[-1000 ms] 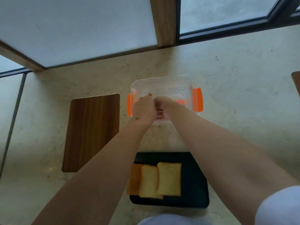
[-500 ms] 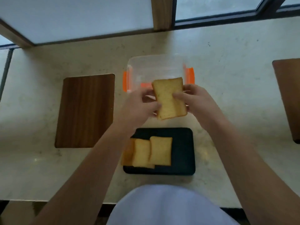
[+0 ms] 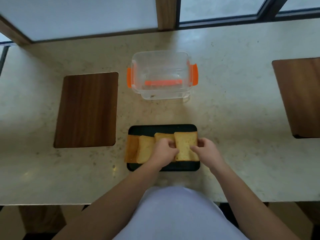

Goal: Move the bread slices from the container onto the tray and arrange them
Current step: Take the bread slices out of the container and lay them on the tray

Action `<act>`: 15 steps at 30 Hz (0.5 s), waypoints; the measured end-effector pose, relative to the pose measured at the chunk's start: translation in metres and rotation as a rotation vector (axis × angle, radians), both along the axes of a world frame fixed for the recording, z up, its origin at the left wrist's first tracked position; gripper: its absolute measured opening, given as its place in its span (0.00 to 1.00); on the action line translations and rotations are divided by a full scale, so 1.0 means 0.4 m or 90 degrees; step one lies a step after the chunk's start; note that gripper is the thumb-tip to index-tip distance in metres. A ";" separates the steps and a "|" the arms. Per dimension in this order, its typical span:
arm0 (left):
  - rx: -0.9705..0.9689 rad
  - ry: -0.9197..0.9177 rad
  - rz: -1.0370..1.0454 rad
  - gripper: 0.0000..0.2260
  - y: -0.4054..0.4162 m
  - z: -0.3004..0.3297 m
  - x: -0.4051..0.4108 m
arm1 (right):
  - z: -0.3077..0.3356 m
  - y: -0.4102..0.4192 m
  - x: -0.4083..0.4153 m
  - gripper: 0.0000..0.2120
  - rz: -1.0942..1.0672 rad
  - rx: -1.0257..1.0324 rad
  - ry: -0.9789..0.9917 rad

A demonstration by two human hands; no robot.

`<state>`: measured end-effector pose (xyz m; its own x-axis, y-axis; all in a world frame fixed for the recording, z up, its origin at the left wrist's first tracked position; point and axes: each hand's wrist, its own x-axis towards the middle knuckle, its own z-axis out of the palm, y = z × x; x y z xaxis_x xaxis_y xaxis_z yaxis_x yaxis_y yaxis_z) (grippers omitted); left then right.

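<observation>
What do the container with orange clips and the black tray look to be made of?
Clear rectangular container: likely hard plastic, since the counter shows through its walls, with opaque orange latches. Black rectangular tray: matte dark finish, rounded corners, no glare; plastic or coated metal, cannot tell which.

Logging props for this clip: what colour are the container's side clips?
Orange clips on the clear container, seen in the head view.

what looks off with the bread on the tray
The leftmost slice overhangs the tray's left edge onto the counter. The other slices overlap in a row, and both hands hold the rightmost slice at the tray's right end.
</observation>
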<state>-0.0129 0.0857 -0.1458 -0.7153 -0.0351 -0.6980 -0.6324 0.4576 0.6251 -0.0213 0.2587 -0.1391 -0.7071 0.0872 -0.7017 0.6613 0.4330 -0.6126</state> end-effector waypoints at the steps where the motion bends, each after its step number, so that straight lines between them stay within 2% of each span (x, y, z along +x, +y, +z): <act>1: -0.020 0.024 -0.008 0.09 0.004 0.005 0.000 | 0.003 0.004 -0.002 0.21 0.003 0.004 0.006; 5: -0.028 0.077 -0.040 0.16 -0.016 0.028 0.023 | 0.012 0.021 -0.004 0.19 0.083 0.077 0.019; 9: -0.031 0.085 -0.037 0.09 -0.084 0.055 0.073 | 0.019 0.029 0.005 0.23 0.147 0.162 0.046; 12: -0.030 0.099 -0.007 0.06 -0.146 0.067 0.118 | 0.022 0.013 0.016 0.20 0.206 0.190 0.122; 15: -0.052 0.122 0.088 0.04 -0.209 0.070 0.166 | 0.025 -0.039 0.026 0.16 0.298 0.180 0.177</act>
<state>0.0534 0.0022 -0.1178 -0.8185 -0.1921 -0.5414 -0.5662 0.4291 0.7038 -0.0109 0.2431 -0.1290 -0.8687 -0.1210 -0.4803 0.1933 0.8100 -0.5537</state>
